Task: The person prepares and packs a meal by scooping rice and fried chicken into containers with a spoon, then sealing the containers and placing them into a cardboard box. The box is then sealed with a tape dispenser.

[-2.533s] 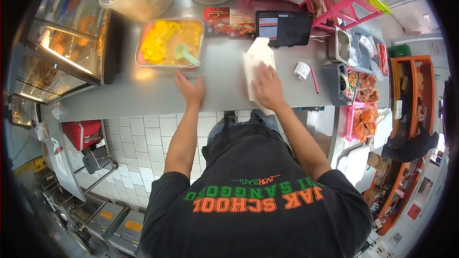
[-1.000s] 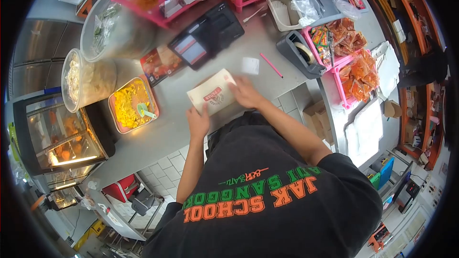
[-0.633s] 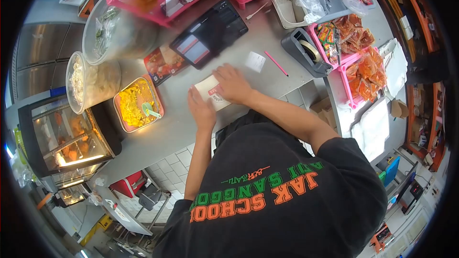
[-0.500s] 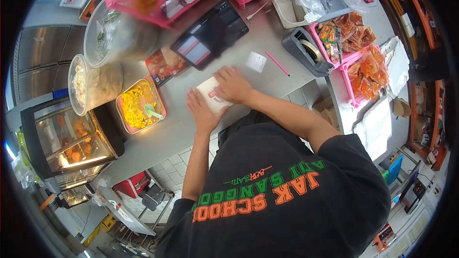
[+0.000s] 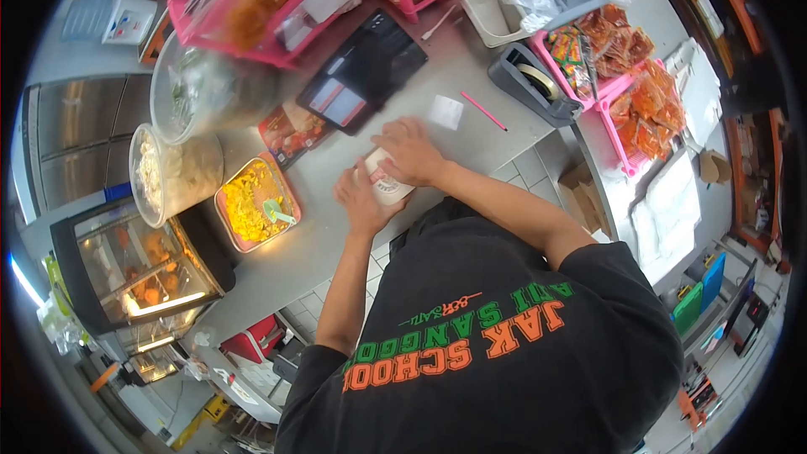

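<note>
A white paper wrapper [image 5: 386, 186] with a red printed logo lies on the steel counter [image 5: 471, 147], folded into a small bundle. My left hand [image 5: 361, 199] curls around its near left side. Over its far right side, my right hand [image 5: 408, 151] presses down and covers most of it. Both hands are closed on the wrapper at the counter's near edge. What is inside the wrapper, if anything, is hidden.
A tray of yellow food with a green scoop [image 5: 255, 203] sits left of my hands, beside two clear tubs [image 5: 172, 172]. A dark tablet [image 5: 361, 71], a paper slip [image 5: 445, 111], a pink pen [image 5: 483, 111] and a tape dispenser [image 5: 528, 80] lie beyond. Pink racks [image 5: 252, 0] line the back.
The wrapper lay flat and long under my right hand. Since then both hands have drawn it toward the counter edge and folded it into a small bundle. The view has swung round.
</note>
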{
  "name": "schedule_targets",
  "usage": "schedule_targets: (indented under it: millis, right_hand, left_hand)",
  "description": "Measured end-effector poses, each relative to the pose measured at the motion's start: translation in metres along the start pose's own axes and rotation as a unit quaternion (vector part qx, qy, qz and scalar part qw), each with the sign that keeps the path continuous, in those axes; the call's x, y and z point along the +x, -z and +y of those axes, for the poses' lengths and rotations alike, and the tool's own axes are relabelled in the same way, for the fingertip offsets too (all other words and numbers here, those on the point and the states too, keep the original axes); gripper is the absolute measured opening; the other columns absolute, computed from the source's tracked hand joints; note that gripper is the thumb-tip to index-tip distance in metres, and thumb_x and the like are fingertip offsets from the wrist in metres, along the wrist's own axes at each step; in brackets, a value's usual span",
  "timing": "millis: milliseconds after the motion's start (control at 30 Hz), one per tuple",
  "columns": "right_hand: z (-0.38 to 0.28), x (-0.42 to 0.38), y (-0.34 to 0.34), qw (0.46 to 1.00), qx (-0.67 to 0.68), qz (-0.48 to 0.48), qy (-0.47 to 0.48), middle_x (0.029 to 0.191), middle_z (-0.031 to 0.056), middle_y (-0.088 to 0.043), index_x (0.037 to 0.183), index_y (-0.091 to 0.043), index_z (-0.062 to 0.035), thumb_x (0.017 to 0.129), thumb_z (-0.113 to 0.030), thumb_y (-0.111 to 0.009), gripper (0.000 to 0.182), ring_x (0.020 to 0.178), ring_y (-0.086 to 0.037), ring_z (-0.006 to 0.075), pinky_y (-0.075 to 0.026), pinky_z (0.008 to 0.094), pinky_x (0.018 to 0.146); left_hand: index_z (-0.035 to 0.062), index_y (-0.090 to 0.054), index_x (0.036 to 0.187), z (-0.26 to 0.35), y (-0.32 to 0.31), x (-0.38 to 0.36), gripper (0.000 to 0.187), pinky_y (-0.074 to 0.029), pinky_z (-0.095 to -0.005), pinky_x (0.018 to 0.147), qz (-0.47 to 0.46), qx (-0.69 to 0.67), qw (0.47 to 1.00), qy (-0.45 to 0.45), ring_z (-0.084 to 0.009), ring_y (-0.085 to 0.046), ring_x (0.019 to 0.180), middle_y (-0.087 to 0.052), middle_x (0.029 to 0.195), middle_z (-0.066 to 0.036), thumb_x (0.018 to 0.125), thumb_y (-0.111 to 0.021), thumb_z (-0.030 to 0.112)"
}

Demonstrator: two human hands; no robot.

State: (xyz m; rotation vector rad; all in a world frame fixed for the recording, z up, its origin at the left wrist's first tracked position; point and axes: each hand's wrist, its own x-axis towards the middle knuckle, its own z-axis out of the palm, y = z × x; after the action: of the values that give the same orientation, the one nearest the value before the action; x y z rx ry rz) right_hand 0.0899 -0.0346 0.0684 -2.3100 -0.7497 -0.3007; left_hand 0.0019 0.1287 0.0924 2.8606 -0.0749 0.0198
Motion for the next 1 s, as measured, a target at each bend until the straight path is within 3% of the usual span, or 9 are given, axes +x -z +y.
schedule_targets:
  millis: [167,233,333,400,533,700,867,900,1000]
  right_hand:
    - [0.049,-0.027,0.092,0.964,-0.041,0.179,-0.192,0.126,0.0142,-0.050,0.128,-0.055,-0.0114,0.074,-0.031,-0.076,0.061,0.126,-0.035,0.0371,-0.027,0.0537,0.105]
    - [0.073,-0.047,0.146,0.906,-0.206,0.235,-0.285,0.126,0.0120,-0.050,0.129,-0.055,-0.0091,0.070,-0.029,-0.081,0.067,0.129,-0.033,0.0376,-0.025,0.0566,0.106]
    - [0.129,-0.087,0.200,0.865,-0.313,0.169,-0.354,0.122,0.0181,-0.053,0.126,-0.057,-0.0076,0.073,-0.024,-0.078,0.059,0.122,-0.044,0.0364,-0.034,0.0505,0.105]
    - [0.174,-0.115,0.212,0.915,-0.137,0.012,-0.378,0.112,0.0176,-0.057,0.122,-0.057,-0.0055,0.072,-0.022,-0.080,0.058,0.110,-0.054,0.0335,-0.043,0.0421,0.098]
    - [0.142,-0.090,0.223,0.913,-0.014,-0.019,-0.407,0.103,0.0156,-0.058,0.111,-0.060,-0.0019,0.072,-0.030,-0.083,0.054,0.095,-0.059,0.0319,-0.048,0.0388,0.087]
    - [0.115,-0.105,0.204,0.916,-0.021,-0.007,-0.399,0.109,0.0180,-0.051,0.110,-0.061,-0.0024,0.067,-0.032,-0.086,0.058,0.102,-0.056,0.0325,-0.047,0.0392,0.091]
    - [0.141,-0.110,0.199,0.909,0.134,-0.024,-0.395,0.076,0.0130,-0.070,0.077,-0.072,-0.0027,0.064,-0.023,-0.083,0.026,0.079,-0.065,0.0223,-0.051,0.0376,0.078]
    - [0.157,-0.120,0.194,0.940,0.074,-0.039,-0.332,0.075,0.0117,-0.070,0.078,-0.073,-0.0034,0.066,-0.025,-0.083,0.027,0.075,-0.064,0.0192,-0.051,0.0349,0.075]
    - [0.133,-0.104,0.228,0.870,0.191,-0.033,-0.453,0.074,0.0115,-0.070,0.079,-0.073,-0.0003,0.075,-0.024,-0.076,0.024,0.069,-0.063,0.0192,-0.050,0.0342,0.070]
  left_hand:
    - [-0.0043,-0.028,0.146,-0.006,-0.003,0.002,0.122,-0.022,-0.0549,0.108,0.027,0.003,0.999,-0.018,-0.0440,-0.033,0.126,-0.037,0.134,-0.027,0.055,-0.086,0.054]
    - [-0.0059,-0.024,0.147,-0.010,-0.007,0.001,0.124,-0.026,-0.0554,0.106,0.007,-0.045,0.999,-0.022,-0.0454,-0.032,0.125,-0.036,0.135,-0.028,0.056,-0.086,0.052]
    - [-0.0045,-0.021,0.150,-0.008,-0.003,0.001,0.125,-0.026,-0.0535,0.108,-0.034,-0.056,0.998,0.015,-0.0447,-0.033,0.126,-0.035,0.135,-0.030,0.058,-0.086,0.052]
    - [-0.0044,-0.021,0.150,-0.009,-0.003,0.000,0.125,-0.028,-0.0528,0.107,-0.033,-0.052,0.998,0.010,-0.0445,-0.034,0.124,-0.036,0.134,-0.029,0.058,-0.086,0.051]
    - [-0.0039,-0.021,0.150,-0.011,-0.002,0.000,0.124,-0.028,-0.0524,0.107,-0.042,-0.062,0.997,0.005,-0.0440,-0.034,0.125,-0.036,0.134,-0.028,0.058,-0.086,0.050]
    - [-0.0047,-0.023,0.149,-0.008,-0.001,-0.001,0.125,-0.029,-0.0534,0.106,-0.036,-0.075,0.996,0.017,-0.0437,-0.034,0.125,-0.036,0.135,-0.028,0.056,-0.087,0.047]
    - [0.0092,-0.051,0.136,-0.010,-0.007,-0.003,0.094,-0.029,-0.0558,0.107,0.017,-0.092,0.994,-0.052,-0.0445,-0.036,0.129,-0.049,0.133,-0.024,0.059,-0.083,0.053]
    - [0.0078,-0.048,0.138,-0.018,-0.018,-0.006,0.097,-0.027,-0.0568,0.108,0.021,-0.078,0.995,-0.056,-0.0459,-0.035,0.130,-0.045,0.137,-0.025,0.060,-0.082,0.053]
    - [-0.0039,-0.027,0.147,-0.021,-0.017,-0.006,0.120,-0.026,-0.0560,0.110,-0.021,-0.083,0.996,-0.009,-0.0469,-0.032,0.130,-0.035,0.141,-0.030,0.056,-0.086,0.048]
